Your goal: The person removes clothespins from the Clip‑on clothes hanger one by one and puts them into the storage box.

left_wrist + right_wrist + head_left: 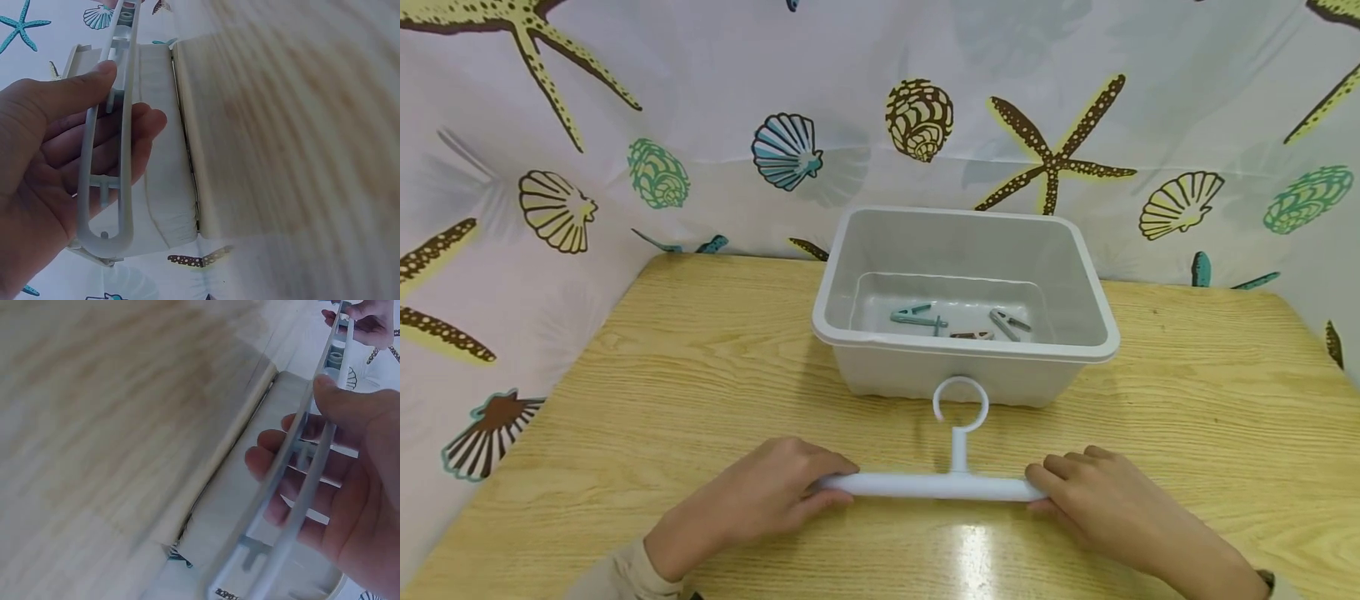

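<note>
Both hands sit low-centre in the head view, w/ a white hanger (934, 485) held between them just above the wooden surface (662, 375). Left hand (760, 492) has thumb and fingers curled round the bar's left end; right hand (1093, 496) grips the right end likewise. Wrist views confirm both grips. Hook ring points away, toward a grey bin (1097, 333) mid-frame, just beyond the hanger. Bin holds a few clothes pegs (917, 317) on its floor. Step, I'd judge: hanger steadied in front of the bin. Next move likely needs one hand freed to reach the pegs, other keeping the bar level.
</note>
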`<state>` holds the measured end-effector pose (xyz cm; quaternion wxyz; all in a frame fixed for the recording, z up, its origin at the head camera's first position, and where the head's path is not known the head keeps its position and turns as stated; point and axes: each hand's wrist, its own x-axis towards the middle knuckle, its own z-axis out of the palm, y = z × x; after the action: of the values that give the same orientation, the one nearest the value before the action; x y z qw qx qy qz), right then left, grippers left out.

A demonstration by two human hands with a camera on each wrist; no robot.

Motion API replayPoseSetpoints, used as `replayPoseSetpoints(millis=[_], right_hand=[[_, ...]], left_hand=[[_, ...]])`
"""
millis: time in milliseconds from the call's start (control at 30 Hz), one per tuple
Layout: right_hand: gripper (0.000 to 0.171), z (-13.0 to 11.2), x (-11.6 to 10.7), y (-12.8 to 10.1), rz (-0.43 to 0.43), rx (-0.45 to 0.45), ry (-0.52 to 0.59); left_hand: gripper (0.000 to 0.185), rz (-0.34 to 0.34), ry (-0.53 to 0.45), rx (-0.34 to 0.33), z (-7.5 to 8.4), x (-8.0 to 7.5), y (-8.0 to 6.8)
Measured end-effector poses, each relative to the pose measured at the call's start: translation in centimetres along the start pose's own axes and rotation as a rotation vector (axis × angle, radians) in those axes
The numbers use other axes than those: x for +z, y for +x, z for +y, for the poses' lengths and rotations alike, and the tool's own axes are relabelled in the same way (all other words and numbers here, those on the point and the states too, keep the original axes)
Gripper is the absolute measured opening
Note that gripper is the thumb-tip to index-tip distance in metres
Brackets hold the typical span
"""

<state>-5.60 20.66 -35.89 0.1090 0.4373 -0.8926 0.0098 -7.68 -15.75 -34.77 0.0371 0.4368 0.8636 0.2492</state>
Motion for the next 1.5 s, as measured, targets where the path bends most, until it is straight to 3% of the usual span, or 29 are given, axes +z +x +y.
replayPoseSetpoints(millis=[200, 567, 1200, 1500], right_hand=[[0.018, -0.3, 0.0, 0.3, -0.09, -0.014, 0.044], [0.021, -0.3, 0.7, 0.5, -0.049, -0.06, -0.006], [0.025, 0.0, 1.1, 0.6, -0.058, -0.042, -0.036], [0.024, 0.1, 1.1, 0.9, -0.071, -0.035, -0.045]], left_hand=[[0.017, -0.008, 0.044, -0.03, 0.0, -0.1, -0.2], [0.018, -0.022, 0.092, -0.059, -0.1, -0.2, -0.3], [0.02, -0.046, 0.154, -0.067, -0.6, 0.1, 0.7], [0.017, -0.062, 0.126, -0.074, -1.0, 0.1, 1.0]])
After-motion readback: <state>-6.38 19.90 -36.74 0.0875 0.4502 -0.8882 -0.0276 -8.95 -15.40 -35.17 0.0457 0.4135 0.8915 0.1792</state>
